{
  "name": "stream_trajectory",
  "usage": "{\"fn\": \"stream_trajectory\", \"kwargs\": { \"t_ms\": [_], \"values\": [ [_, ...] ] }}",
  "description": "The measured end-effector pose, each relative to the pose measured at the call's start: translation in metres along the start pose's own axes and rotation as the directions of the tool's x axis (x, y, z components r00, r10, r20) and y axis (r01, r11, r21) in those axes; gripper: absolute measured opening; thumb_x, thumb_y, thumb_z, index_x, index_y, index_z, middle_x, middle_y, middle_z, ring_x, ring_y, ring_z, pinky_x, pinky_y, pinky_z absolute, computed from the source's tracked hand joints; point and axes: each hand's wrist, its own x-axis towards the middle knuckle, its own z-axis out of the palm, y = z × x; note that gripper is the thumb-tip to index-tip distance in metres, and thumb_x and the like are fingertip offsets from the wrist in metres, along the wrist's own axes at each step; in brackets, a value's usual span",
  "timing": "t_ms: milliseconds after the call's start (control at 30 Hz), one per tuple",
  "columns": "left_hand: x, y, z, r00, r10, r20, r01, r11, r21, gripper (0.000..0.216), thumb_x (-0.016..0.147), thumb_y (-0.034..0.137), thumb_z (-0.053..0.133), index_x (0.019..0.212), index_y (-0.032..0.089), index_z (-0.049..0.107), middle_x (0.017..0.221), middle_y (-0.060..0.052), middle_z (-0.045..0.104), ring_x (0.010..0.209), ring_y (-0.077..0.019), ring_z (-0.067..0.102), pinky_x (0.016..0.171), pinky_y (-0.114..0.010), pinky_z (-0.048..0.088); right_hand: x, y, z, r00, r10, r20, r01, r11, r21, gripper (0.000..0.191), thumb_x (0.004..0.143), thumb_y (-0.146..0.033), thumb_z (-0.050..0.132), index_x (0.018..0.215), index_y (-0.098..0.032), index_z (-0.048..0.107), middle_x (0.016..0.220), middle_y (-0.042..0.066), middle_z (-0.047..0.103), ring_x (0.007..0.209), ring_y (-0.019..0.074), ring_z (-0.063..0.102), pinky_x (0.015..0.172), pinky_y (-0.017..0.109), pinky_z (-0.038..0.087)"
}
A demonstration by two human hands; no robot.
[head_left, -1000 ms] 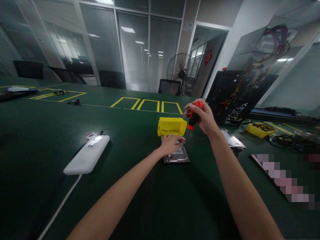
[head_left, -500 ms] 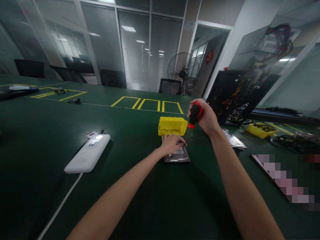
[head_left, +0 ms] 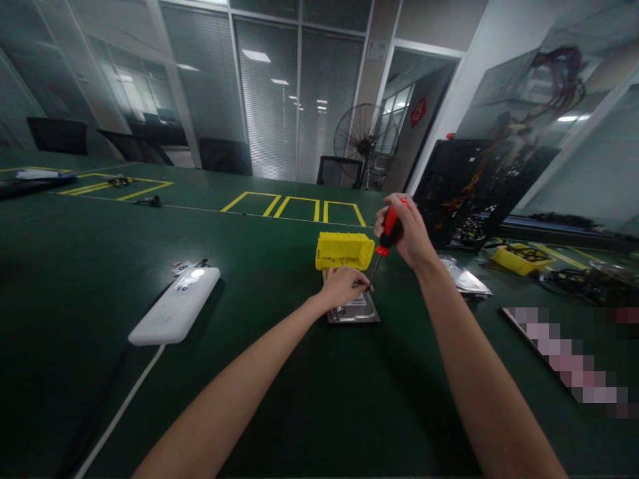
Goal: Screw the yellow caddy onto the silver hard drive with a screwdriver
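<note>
A silver hard drive lies flat on the green table, partly covered by my left hand. That hand's fingers are bent and drawn together by the drive's right edge, close to the screwdriver tip; what they pinch is too small to tell. My right hand is wrapped round the red and black handle of a screwdriver. The shaft slants down to the left, its tip meeting the drive's right side beside my left fingertips. Just behind the drive stands a yellow bin with small dark bits inside.
A white power bank with a cable lies to the left. On the right are a silver drive-like part, another yellow bin, dark cables and a blurred-out flat object. An open black computer case stands behind them.
My right hand has turned the screwdriver handle, so more red and less black faces me. My left hand and the hard drive have stayed in place.
</note>
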Motion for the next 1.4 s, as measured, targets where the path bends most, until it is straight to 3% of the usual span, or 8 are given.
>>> {"fn": "stream_trajectory", "kwargs": {
  "t_ms": [167,433,667,900,1167,1400],
  "values": [
    [-0.0021,0.0032,-0.0035,1.0,-0.009,0.006,0.009,1.0,0.006,0.023,0.088,0.025,0.048,0.099,0.026,0.068,0.113,0.001,0.065,0.114,-0.0252,0.049,0.095,-0.043,0.033,-0.0008,-0.0032,-0.0009,0.998,0.034,0.045,-0.034,0.999,0.019,0.033,0.079,-0.055,0.048,0.089,-0.024,0.055,0.07,-0.001,0.052,0.058,0.0107,0.052,0.057,0.026,0.049],
    [-0.0003,0.0011,-0.0001,1.0,-0.011,-0.013,0.011,1.0,0.015,0.021,0.087,0.027,0.051,0.098,0.027,0.069,0.112,0.001,0.066,0.111,-0.0258,0.051,0.094,-0.045,0.033,0.0008,-0.0007,-0.0034,0.998,0.021,-0.051,-0.019,0.999,0.037,0.028,0.072,-0.044,0.064,0.078,-0.022,0.047,0.078,-0.001,0.057,0.065,0.011,0.057,0.062,0.028,0.052],
    [-0.0003,0.0004,-0.0004,1.0,-0.002,-0.01,0.002,1.0,0.01,0.022,0.087,0.027,0.05,0.099,0.027,0.069,0.112,0.002,0.066,0.112,-0.0252,0.051,0.095,-0.043,0.033,-0.0007,-0.0023,-0.0027,0.999,0.045,-0.012,-0.045,0.999,0.018,0.032,0.071,-0.041,0.068,0.083,-0.026,0.043,0.06,-0.007,0.052,0.049,0.0078,0.049,0.049,0.022,0.042],
    [-0.0005,-0.0026,0.0006,1.0,0.016,-0.007,-0.017,1.0,-0.009,0.023,0.088,0.027,0.048,0.099,0.027,0.068,0.111,0.002,0.065,0.111,-0.0249,0.05,0.094,-0.043,0.033,-0.0004,-0.0048,-0.0035,0.996,0.091,0.007,-0.091,0.994,0.066,0.04,0.079,-0.062,0.05,0.085,-0.023,0.056,0.068,-0.002,0.052,0.054,0.0093,0.052,0.053,0.025,0.047],
    [0.0007,-0.0045,0.0029,1.0,0.025,-0.011,-0.025,1.0,0.004,0.024,0.089,0.025,0.047,0.099,0.027,0.068,0.112,0.002,0.065,0.111,-0.0251,0.05,0.093,-0.043,0.033,0.0009,-0.0007,-0.0042,0.998,0.02,-0.063,-0.018,0.999,0.032,0.03,0.074,-0.047,0.065,0.079,-0.022,0.049,0.074,-0.002,0.055,0.062,0.0104,0.057,0.062,0.028,0.052],
    [0.0008,-0.0023,0.0025,0.999,0.024,-0.021,-0.023,1.0,0.02,0.023,0.089,0.024,0.048,0.098,0.028,0.068,0.111,0.003,0.066,0.111,-0.0252,0.051,0.091,-0.043,0.033,0.0002,-0.0019,0.0,0.998,0.036,-0.05,-0.035,0.999,0.015,0.035,0.071,-0.044,0.07,0.079,-0.023,0.042,0.063,-0.005,0.055,0.051,0.0082,0.053,0.051,0.022,0.047]
  ]
}}
